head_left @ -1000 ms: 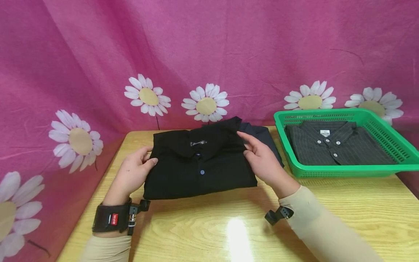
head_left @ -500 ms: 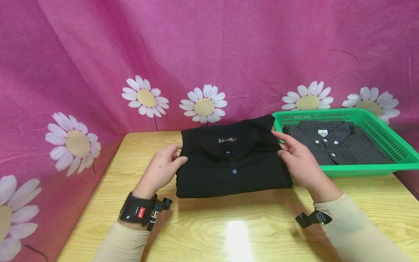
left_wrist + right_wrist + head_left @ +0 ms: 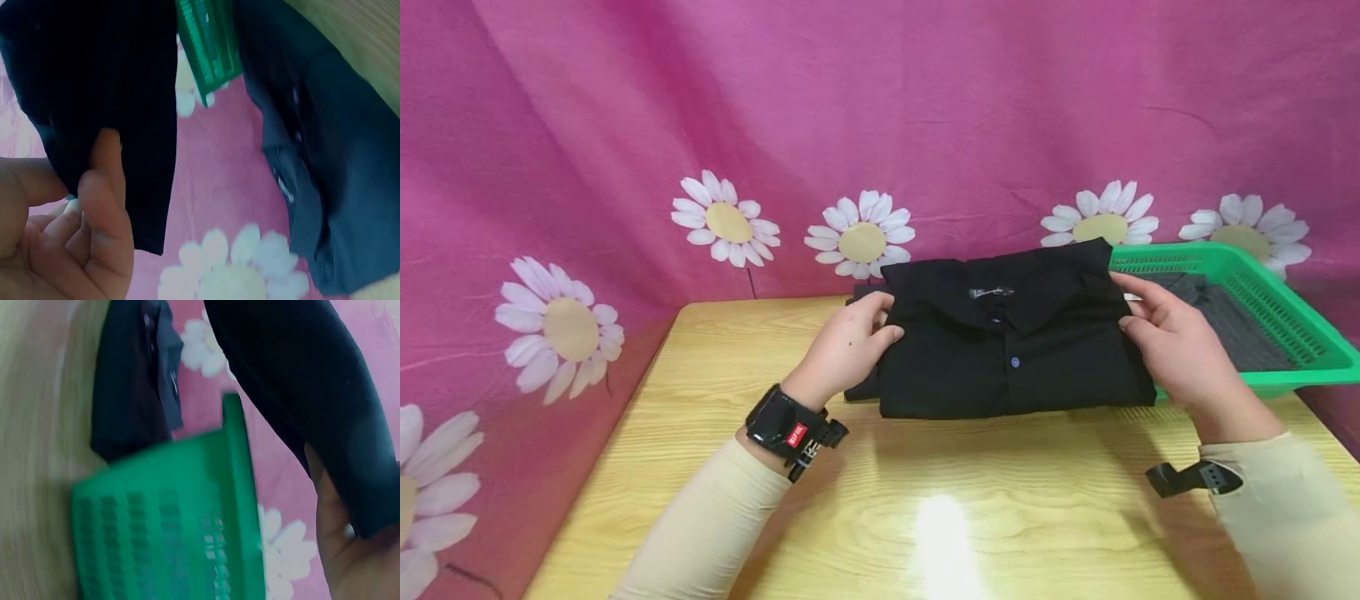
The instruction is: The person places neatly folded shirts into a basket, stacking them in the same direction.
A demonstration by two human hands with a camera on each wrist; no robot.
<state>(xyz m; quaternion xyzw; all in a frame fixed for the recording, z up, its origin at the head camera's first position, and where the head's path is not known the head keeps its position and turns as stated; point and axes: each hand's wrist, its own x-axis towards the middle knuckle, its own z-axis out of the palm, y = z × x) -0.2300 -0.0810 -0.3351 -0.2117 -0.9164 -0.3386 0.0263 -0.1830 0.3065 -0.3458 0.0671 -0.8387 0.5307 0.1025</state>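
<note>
A folded black collared shirt [image 3: 955, 375] with a blue button is held up between both hands, its right end overlapping the green basket in the head view. My left hand [image 3: 850, 342] pinches its left edge, thumb on top and fingers beneath. On the opposite edge my right hand [image 3: 1180, 342] grips the cloth the same way. In the left wrist view the black shirt [image 3: 106, 81] hangs apart from a second folded dark shirt [image 3: 356, 181] lying on the table. The head view shows only a strip of that dark shirt [image 3: 862, 386]; the rest is hidden.
The green plastic basket [image 3: 1311, 304] stands at the table's back right, with a folded dark striped shirt [image 3: 1247, 333] inside, partly covered from view. A pink curtain [image 3: 962, 100] with white daisies hangs behind the wooden table [image 3: 722, 375].
Both hands have carried the black shirt to the right and slightly up, from the table's middle to overlap the basket. The dark shirt beneath now shows at its left instead of its right.
</note>
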